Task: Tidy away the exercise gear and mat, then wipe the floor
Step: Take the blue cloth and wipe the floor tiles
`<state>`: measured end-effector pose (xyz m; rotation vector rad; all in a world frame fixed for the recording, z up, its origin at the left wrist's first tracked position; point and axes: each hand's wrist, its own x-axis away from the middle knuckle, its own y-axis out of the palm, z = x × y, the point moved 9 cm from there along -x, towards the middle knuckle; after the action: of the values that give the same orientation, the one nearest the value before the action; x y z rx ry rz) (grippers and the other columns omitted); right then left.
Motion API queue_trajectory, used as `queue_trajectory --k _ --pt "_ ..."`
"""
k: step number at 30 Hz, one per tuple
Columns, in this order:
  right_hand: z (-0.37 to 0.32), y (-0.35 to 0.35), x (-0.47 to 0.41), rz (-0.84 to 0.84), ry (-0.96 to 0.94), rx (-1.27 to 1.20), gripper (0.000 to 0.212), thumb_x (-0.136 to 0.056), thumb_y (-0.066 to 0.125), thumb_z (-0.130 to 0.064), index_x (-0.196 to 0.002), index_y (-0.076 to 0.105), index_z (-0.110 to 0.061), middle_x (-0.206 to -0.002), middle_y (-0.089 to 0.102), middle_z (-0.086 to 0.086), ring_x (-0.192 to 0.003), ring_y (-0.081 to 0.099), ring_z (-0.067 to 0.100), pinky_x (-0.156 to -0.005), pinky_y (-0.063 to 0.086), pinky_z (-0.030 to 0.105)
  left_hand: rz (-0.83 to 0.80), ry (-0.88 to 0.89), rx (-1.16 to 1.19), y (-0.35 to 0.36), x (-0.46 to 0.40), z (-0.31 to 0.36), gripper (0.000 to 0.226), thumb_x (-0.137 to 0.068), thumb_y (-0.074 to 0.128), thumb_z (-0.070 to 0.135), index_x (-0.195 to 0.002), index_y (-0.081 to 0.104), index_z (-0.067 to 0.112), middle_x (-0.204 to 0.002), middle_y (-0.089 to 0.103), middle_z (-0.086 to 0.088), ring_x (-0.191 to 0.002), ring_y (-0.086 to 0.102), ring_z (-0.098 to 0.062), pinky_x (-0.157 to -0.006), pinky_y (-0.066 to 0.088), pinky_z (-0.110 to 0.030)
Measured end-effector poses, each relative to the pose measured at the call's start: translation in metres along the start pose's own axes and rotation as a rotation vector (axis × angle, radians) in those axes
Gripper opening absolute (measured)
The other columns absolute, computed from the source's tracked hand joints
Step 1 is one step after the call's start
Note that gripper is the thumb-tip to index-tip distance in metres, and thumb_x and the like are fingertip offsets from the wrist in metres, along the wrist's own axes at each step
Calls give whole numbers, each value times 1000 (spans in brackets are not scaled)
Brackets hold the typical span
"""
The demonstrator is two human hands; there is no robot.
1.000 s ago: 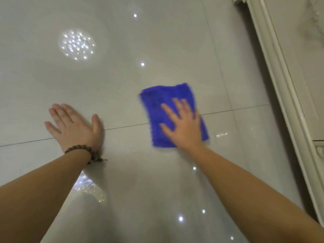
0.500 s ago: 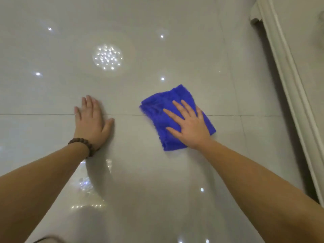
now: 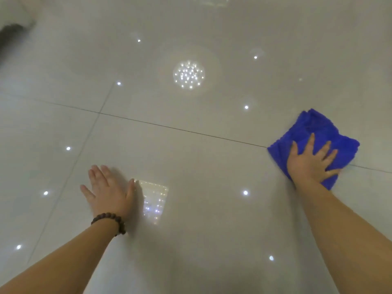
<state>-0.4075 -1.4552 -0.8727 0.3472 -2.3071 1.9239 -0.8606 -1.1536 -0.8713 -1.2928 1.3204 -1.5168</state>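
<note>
Right hand (image 3: 310, 164) flat on the blue cloth (image 3: 318, 136), fingers spread and straight, pressing it to the floor (image 3: 191, 145) where it straddles a grout line (image 3: 169, 127) at right. Left hand (image 3: 108, 193) palm-down on bare tile, well apart from the cloth, fingers straight, bead bracelet (image 3: 110, 221) on the wrist. Ceiling-light reflections (image 3: 188, 74) dot the glossy tile; a dark blurred shape (image 3: 9, 31) sits top left, can't tell what.
</note>
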Motion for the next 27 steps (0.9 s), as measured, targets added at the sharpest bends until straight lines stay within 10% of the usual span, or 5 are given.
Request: queue_trajectory --k 8,15,20,22,27 --pt "-213 117 268 -143 -1686 299 63 -90 30 -69 -147 20 -46 -159 17 -3 -147 10 23 -114 9 57 -49 -180 76 17 -21 -40 83 -93 17 57 -150 -4 1 -160 -3 -18 -147 -7 -29 -114 0 -61" --pt "-254 74 89 28 -123 -36 64 -94 24 -62 -152 11 -36 -161 3 3 -147 -3 28 -113 -2 62 0 -135 102 24 -24 -43 87 -89 11 61 -149 -9 0 -159 -7 -19 -146 -15 -29 -114 -4 -61" --pt "-421 171 330 -211 -1451 280 68 -86 7 -66 -150 15 -42 -161 10 0 -148 3 25 -113 -6 55 1 -120 122 28 -29 -43 85 -87 29 57 -142 32 -8 -155 19 -25 -147 8 -35 -112 5 -66" --pt "-447 171 320 -223 -1665 348 66 -86 9 -68 -148 17 -46 -160 15 -4 -148 8 21 -115 0 52 8 -109 135 27 -29 -42 86 -86 30 56 -142 31 -9 -154 21 -26 -146 11 -36 -111 7 -67" --pt "-416 117 120 -45 -344 -13 65 -94 21 -63 -152 8 -36 -161 2 3 -147 -3 27 -113 -4 60 12 -107 142 27 -27 -43 88 -89 31 58 -147 18 -7 -156 15 -24 -147 5 -34 -112 7 -66"
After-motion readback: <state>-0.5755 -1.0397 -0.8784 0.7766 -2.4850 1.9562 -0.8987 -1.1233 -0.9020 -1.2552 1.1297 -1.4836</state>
